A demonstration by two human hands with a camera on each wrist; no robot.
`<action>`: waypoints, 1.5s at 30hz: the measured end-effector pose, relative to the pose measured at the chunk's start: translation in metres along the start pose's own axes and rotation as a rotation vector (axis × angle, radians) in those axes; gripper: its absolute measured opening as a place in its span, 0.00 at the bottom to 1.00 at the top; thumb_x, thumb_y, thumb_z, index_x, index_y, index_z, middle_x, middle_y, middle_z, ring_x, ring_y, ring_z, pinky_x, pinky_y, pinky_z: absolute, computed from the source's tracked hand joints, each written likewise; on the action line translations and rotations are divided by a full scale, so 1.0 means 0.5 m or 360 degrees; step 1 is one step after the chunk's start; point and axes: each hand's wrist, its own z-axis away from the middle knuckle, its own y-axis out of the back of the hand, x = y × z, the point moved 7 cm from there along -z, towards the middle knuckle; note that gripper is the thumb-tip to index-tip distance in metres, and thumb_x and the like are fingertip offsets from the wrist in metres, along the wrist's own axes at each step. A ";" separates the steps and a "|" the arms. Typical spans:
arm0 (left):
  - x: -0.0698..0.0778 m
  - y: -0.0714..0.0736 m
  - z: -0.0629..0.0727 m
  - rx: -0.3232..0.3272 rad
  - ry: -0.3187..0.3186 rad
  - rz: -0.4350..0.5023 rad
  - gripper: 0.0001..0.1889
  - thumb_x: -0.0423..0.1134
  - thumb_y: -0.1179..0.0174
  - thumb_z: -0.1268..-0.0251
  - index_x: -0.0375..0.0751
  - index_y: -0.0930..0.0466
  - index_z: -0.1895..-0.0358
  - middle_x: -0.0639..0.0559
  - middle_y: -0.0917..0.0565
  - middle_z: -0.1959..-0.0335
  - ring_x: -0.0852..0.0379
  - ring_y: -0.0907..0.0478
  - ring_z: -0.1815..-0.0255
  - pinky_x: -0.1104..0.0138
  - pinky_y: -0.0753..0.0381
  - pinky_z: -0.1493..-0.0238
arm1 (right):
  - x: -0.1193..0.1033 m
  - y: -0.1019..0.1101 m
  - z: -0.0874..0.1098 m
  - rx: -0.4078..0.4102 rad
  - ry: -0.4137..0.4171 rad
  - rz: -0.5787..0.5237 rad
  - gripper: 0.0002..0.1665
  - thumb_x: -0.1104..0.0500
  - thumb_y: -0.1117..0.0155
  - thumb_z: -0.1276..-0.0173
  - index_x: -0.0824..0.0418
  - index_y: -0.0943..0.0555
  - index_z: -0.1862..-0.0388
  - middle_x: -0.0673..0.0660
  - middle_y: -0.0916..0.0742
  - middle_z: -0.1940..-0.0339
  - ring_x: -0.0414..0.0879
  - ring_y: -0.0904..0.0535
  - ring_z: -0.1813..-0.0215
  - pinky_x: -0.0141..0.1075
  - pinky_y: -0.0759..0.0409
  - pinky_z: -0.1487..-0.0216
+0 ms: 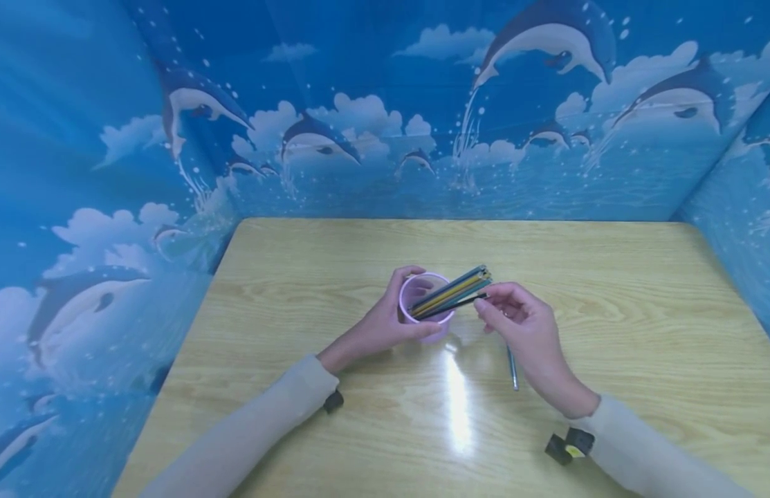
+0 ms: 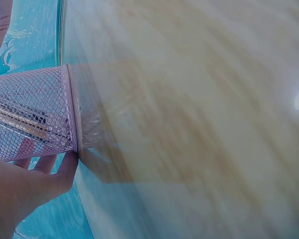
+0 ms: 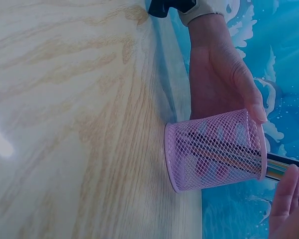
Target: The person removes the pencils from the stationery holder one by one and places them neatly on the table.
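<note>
A pink mesh pencil cup point(image 1: 436, 332) stands upright on the table, with a bundle of pencils point(image 1: 454, 289) leaning out of it to the right. My left hand point(image 1: 391, 315) grips the cup from its left side, thumb along the near side; in the right wrist view the left thumb lies by the rim. At the cup's right, my right hand point(image 1: 524, 328) pinches the upper end of a dark pencil point(image 1: 459, 304) that slants into the cup. Another pencil point(image 1: 513, 370) shows below the right hand; its upper part is hidden, and whether it touches the hand I cannot tell.
The wood-grain table point(image 1: 640, 311) reaches back to a blue curtain point(image 1: 385, 180) printed with dolphins, which also hangs at both sides. A bright light reflection point(image 1: 458, 408) lies in front of the cup. Small black devices point(image 1: 569, 446) sit at the sleeve cuffs.
</note>
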 end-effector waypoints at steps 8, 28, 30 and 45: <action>-0.003 0.000 -0.004 0.0004 0.0024 0.0033 0.50 0.33 0.21 0.37 0.54 0.45 0.19 0.41 0.27 0.25 0.46 0.26 0.26 0.58 0.18 0.31 | -0.021 0.018 0.007 0.0167 0.0152 -0.0065 0.10 0.72 0.30 0.24 0.75 0.17 0.48 0.56 0.11 0.55 0.46 0.14 0.54 0.29 0.12 0.50; -0.005 0.000 0.001 0.0023 0.0036 0.0033 0.50 0.35 0.20 0.37 0.55 0.44 0.18 0.39 0.27 0.25 0.43 0.25 0.28 0.58 0.16 0.32 | -0.064 0.070 -0.008 0.0230 0.0388 -0.0767 0.09 0.75 0.41 0.18 0.81 0.24 0.45 0.67 0.13 0.52 0.56 0.11 0.48 0.44 0.10 0.43; -0.005 0.000 0.001 0.0021 0.0025 0.0010 0.50 0.36 0.20 0.37 0.55 0.45 0.18 0.39 0.27 0.26 0.44 0.24 0.28 0.58 0.15 0.33 | -0.073 0.075 -0.012 0.0241 0.0440 -0.0906 0.09 0.75 0.43 0.18 0.82 0.25 0.44 0.68 0.15 0.52 0.58 0.12 0.49 0.45 0.09 0.43; -0.006 0.000 0.003 0.0030 0.0061 0.0027 0.49 0.35 0.21 0.35 0.56 0.44 0.19 0.40 0.27 0.26 0.42 0.25 0.27 0.57 0.16 0.32 | -0.113 0.134 -0.039 0.0304 0.0515 -0.0927 0.13 0.74 0.43 0.17 0.79 0.25 0.38 0.66 0.19 0.53 0.54 0.17 0.54 0.40 0.07 0.59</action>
